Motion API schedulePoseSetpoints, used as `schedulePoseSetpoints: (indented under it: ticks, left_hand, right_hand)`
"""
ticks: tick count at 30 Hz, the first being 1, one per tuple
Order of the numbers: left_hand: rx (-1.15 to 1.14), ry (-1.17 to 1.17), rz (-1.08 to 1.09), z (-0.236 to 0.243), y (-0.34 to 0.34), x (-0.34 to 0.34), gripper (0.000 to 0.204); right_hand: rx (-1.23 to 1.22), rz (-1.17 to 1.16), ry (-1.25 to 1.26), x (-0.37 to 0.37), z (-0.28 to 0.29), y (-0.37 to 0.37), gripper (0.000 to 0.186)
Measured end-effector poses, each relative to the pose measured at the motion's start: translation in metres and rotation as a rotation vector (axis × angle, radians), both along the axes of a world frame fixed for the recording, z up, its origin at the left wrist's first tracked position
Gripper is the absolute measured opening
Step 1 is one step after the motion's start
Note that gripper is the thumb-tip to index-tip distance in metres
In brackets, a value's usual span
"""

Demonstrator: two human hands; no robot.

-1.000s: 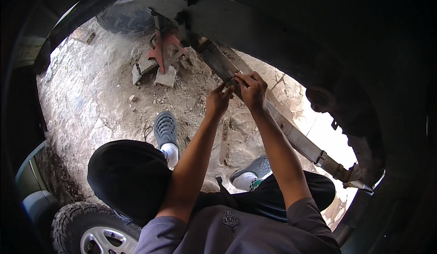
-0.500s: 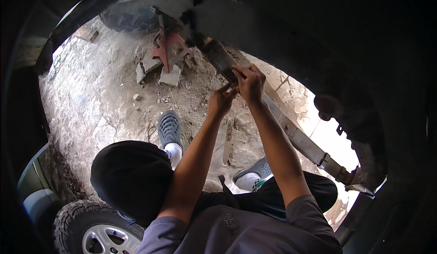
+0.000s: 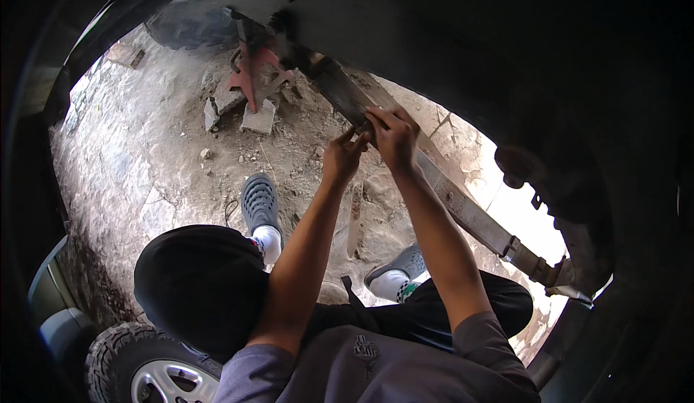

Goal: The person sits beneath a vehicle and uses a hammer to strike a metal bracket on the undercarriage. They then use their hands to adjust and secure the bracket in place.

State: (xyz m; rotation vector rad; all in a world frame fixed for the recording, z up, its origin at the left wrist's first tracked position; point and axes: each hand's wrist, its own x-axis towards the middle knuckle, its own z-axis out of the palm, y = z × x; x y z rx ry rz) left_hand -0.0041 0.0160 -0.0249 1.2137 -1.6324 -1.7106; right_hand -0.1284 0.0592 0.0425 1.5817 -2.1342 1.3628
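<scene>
Fingers of the left hand (image 3: 342, 159) and the right hand (image 3: 395, 139) are observed bent and brought close together at a long metal bar (image 3: 470, 219), which is slung diagonally beneath the dark vehicle underside (image 3: 470, 49); whether anything is clamped between them cannot be told (the fingertips are partly hidden). Beyond, a red stand (image 3: 246, 85) is positioned beside a pale broken block (image 3: 258, 117), and farther off a dark tyre (image 3: 189, 26) is noted.
</scene>
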Motion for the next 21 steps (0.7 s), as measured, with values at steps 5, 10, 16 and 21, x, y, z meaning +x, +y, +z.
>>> schedulePoseSetpoints:
  ticks: [5, 10, 16, 21]
  left_hand:
    - [-0.025, -0.045, -0.046, 0.002, -0.005, 0.0, 0.055]
    - [-0.025, -0.013, -0.047, 0.001, -0.006, 0.006, 0.056]
    - [0.035, -0.067, -0.079, 0.02, -0.005, 0.007, 0.053]
    - [-0.029, -0.093, -0.068, 0.012, -0.009, 0.006, 0.057]
  right_hand:
    - [0.081, 0.001, -0.054, 0.006, 0.011, -0.014, 0.018]
    - [0.106, 0.003, -0.022, -0.005, 0.005, 0.02, 0.019]
    - [0.092, -0.004, -0.083, 0.005, 0.012, -0.008, 0.018]
    - [0.109, 0.002, -0.029, 0.0, 0.01, -0.013, 0.019]
